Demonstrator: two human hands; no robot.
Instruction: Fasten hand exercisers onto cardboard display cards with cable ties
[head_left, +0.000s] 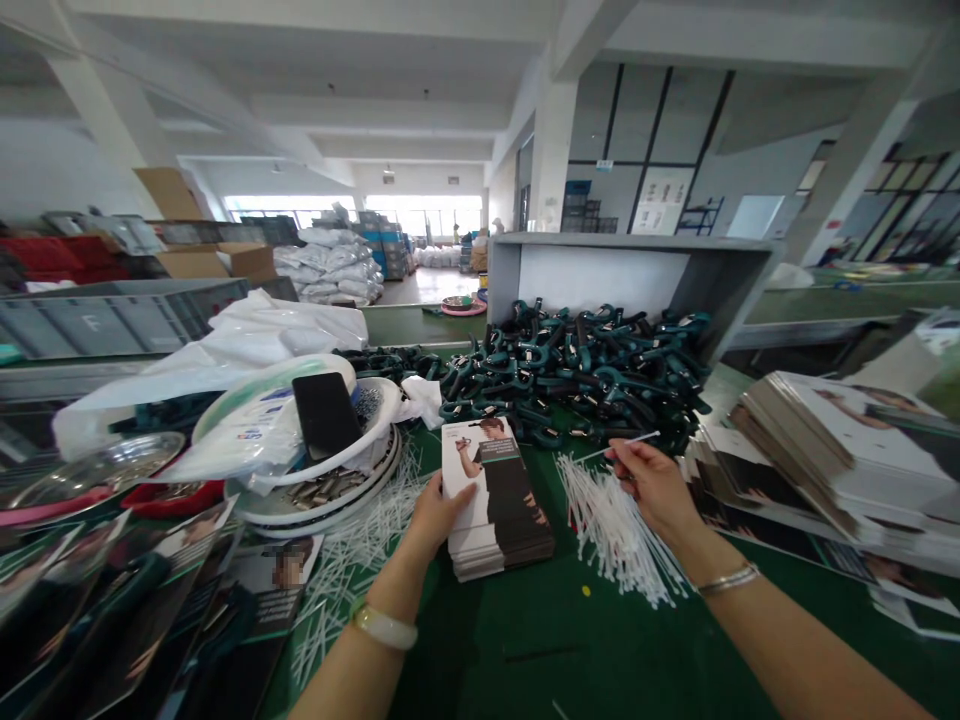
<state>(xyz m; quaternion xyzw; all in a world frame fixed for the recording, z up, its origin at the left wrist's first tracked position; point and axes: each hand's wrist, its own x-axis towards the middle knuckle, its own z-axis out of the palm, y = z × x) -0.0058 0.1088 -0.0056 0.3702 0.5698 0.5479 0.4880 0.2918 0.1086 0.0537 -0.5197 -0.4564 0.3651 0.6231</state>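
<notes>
A stack of printed cards [499, 500] stands on the green table in front of me. My left hand [439, 510] lies along the stack's left side, thumb on the top card, fingers partly hidden behind it. To the right, my right hand [654, 482] pinches a thin white plastic tie [630, 441] above a heap of white ties [615, 530]. Behind the cards is a big pile of dark green and black tools [577, 370], spilling from a grey crate laid on its side. More white ties [352, 560] lie scattered left of the cards.
Left are white round trays [322, 515] with metal parts, a black phone [327, 415] on top, a metal bowl [142, 455] and cards with tools [150, 600]. Taller card stacks [847, 450] stand right. The grey crate [731, 290] is at the back.
</notes>
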